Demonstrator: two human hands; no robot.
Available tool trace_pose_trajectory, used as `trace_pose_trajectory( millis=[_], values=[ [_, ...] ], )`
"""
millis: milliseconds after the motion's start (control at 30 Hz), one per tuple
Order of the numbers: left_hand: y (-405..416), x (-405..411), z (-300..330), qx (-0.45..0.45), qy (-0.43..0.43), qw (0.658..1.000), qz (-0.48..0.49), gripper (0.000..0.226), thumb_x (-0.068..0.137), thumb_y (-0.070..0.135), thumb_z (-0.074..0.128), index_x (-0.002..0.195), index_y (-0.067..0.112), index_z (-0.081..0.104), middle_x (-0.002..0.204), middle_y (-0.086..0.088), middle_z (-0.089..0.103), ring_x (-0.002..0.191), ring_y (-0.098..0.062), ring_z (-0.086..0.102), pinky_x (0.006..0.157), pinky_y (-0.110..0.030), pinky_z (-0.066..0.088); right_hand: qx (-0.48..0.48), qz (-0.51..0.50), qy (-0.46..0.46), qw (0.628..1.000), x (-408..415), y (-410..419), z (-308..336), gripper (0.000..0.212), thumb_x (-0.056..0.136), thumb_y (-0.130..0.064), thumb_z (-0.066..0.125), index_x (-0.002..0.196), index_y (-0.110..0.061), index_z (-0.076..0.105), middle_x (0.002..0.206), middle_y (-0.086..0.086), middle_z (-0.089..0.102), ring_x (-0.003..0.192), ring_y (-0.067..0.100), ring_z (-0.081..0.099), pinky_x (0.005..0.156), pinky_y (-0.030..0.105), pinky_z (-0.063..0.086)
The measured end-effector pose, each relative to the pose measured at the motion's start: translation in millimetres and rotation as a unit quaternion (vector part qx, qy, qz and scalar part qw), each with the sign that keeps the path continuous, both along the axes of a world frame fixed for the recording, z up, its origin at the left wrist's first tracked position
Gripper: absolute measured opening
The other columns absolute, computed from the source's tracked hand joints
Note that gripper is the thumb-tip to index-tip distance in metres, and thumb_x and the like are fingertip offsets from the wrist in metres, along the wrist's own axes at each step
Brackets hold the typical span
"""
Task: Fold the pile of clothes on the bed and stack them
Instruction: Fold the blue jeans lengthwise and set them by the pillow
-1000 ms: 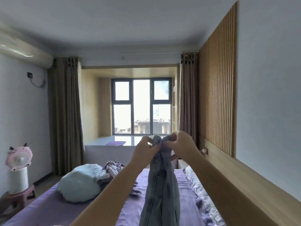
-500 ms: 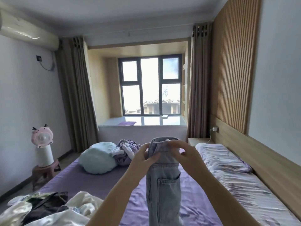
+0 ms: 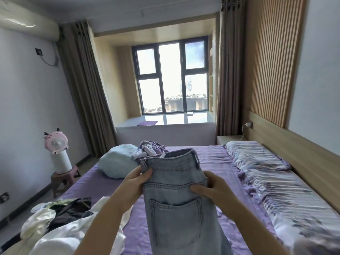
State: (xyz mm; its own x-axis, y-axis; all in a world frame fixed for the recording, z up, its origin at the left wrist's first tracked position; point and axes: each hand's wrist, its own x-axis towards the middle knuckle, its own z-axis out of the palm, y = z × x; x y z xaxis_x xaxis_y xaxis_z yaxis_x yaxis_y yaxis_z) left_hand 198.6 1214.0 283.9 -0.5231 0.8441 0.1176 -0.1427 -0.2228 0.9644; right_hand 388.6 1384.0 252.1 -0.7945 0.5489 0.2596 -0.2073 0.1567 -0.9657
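Item one: light-blue jeans (image 3: 174, 205), folded lengthwise, back pocket facing me, waistband uppermost. I have them held up between both hands, above the bed (image 3: 211, 162); the legs run down out of view at the bottom edge.

Item two: my left hand (image 3: 136, 183), on the left edge of the jeans just below the waistband, thumb on the front of the denim and fingers behind, pinching the cloth.

Item three: my right hand (image 3: 211, 188), on the right edge at the same height, thumb laid across the seam above the pocket, fingers wrapped round behind. Both hands are closed on the denim.

Item four: pile of clothes (image 3: 60, 223), below and to the left of my left forearm, on the near corner of the bed. White, cream and dark garments heaped together; I cannot tell how many pieces.

Item five: pale blue cushion (image 3: 117, 162), beyond my left hand, lying on the purple sheet.

Item six: crumpled purple-and-white garment (image 3: 149, 150), just past the waistband, touching the cushion's right side.

Item seven: floral pillow (image 3: 255, 157) and matching quilt (image 3: 294, 205), to the right of my right hand, along the wooden headboard.

Item eight: pink fan (image 3: 56, 142) on a small stool (image 3: 64, 176), well off to the left of my left hand, beside the bed.
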Motion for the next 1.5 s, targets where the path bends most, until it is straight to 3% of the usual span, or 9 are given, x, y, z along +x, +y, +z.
trace_pose_trajectory(
  millis=[167, 300, 400, 567, 800, 967, 1133, 1333, 1500],
  values=[
    [-6.1, 2.6, 8.5, -0.077, 0.207, 0.963, 0.157, 0.04, 0.087, 0.004, 0.066, 0.122, 0.018, 0.052, 0.124, -0.012, 0.059, 0.103, -0.013, 0.06, 0.078, -0.011, 0.049, 0.143, -0.097, -0.042, 0.984, -12.3, -12.7, 14.5, 0.026, 0.069, -0.024, 0.083, 0.089, -0.028, 0.067, 0.081, -0.011, 0.071, 0.074, 0.001, 0.064, 0.064, 0.017, 0.05],
    [-0.8, 26.4, 37.6, 0.024, 0.581, 0.796, 0.171, 0.052, 0.082, 0.044, 0.068, 0.129, 0.038, 0.048, 0.136, 0.019, 0.048, 0.137, -0.003, 0.033, 0.113, -0.019, 0.02, 0.254, -0.096, -0.065, 0.96, -20.4, -22.0, 18.1, 0.025, 0.066, -0.032, 0.084, 0.08, -0.03, 0.063, 0.07, -0.008, 0.064, 0.065, 0.005, 0.056, 0.059, 0.016, 0.04],
    [14.4, 35.0, 57.5, -0.102, 0.749, 0.654, 0.012, 0.074, 0.074, 0.072, 0.057, 0.14, 0.043, 0.039, 0.144, 0.02, 0.042, 0.142, 0.004, 0.014, 0.117, -0.024, -0.008, 0.297, -0.062, -0.093, 0.948, -24.6, -26.8, 19.0, 0.025, 0.067, -0.032, 0.083, 0.08, -0.028, 0.062, 0.068, -0.01, 0.059, 0.06, 0.002, 0.047, 0.057, 0.016, 0.036],
    [37.3, 28.8, 57.5, -0.27, 0.8, 0.533, -0.063, 0.078, 0.061, 0.071, 0.071, 0.126, 0.033, 0.051, 0.117, 0.012, 0.059, 0.111, -0.012, 0.051, 0.095, -0.028, 0.031, 0.126, 0.057, -0.077, 0.987, -20.2, -17.3, 5.0, 0.05, 0.069, -0.014, 0.084, 0.106, -0.024, 0.051, 0.08, 0.001, 0.068, 0.068, 0.009, 0.059, 0.063, 0.021, 0.047],
    [42.2, 9.5, 40.4, -0.242, 0.759, 0.602, -0.043, 0.057, 0.063, 0.062, 0.076, 0.104, 0.027, 0.059, 0.099, 0.014, 0.057, 0.096, -0.009, 0.05, 0.087, -0.03, 0.036, 0.183, 0.151, -0.198, 0.951, -4.5, 23.3, -58.6, 0.046, 0.073, -0.029, 0.081, 0.112, -0.019, 0.06, 0.106, 0.002, 0.066, 0.099, 0.019, 0.061, 0.089, 0.038, 0.048],
    [23.8, -13.6, 44.3, -0.295, 0.682, 0.667, -0.051, 0.052, 0.061, 0.061, 0.079, 0.092, 0.025, 0.059, 0.088, 0.011, 0.059, 0.083, -0.011, 0.053, 0.079, -0.027, 0.043, 0.187, 0.062, -0.208, 0.958, 5.9, 47.2, -82.3, 0.027, 0.078, -0.023, 0.078, 0.078, -0.008, 0.055, 0.072, -0.004, 0.048, 0.065, 0.001, 0.043, 0.06, 0.023, 0.037],
    [1.5, -22.3, 40.4, -0.274, 0.564, 0.779, -0.015, 0.073, 0.049, 0.091, 0.058, 0.083, 0.026, 0.059, 0.076, 0.016, 0.057, 0.071, 0.003, 0.05, 0.068, -0.012, 0.041, 0.223, -0.021, -0.099, 0.969, -1.2, 63.2, -30.5, 0.023, 0.067, -0.037, 0.074, 0.064, -0.031, 0.053, 0.06, -0.016, 0.05, 0.057, -0.007, 0.042, 0.056, 0.013, 0.034],
    [21.0, -24.8, 71.2, -0.195, 0.728, 0.65, 0.097, 0.09, 0.052, 0.091, 0.047, 0.1, 0.017, 0.064, 0.09, 0.013, 0.051, 0.087, -0.013, 0.045, 0.081, -0.03, 0.036, 0.24, 0.087, -0.173, 0.951, 0.6, 72.5, -61.0, 0.028, 0.075, -0.024, 0.08, 0.084, -0.036, 0.057, 0.074, -0.019, 0.053, 0.069, -0.004, 0.045, 0.069, 0.02, 0.039],
    [35.5, -24.9, 83.1, -0.225, 0.728, 0.638, 0.112, 0.068, 0.061, 0.065, 0.075, 0.111, 0.02, 0.06, 0.103, 0.008, 0.056, 0.103, -0.018, 0.048, 0.093, -0.041, 0.036, 0.186, 0.048, -0.197, 0.962, 1.7, 58.1, -108.1, 0.02, 0.077, -0.019, 0.078, 0.084, -0.023, 0.06, 0.077, -0.001, 0.054, 0.072, 0.01, 0.047, 0.07, 0.031, 0.042]
  ],
)
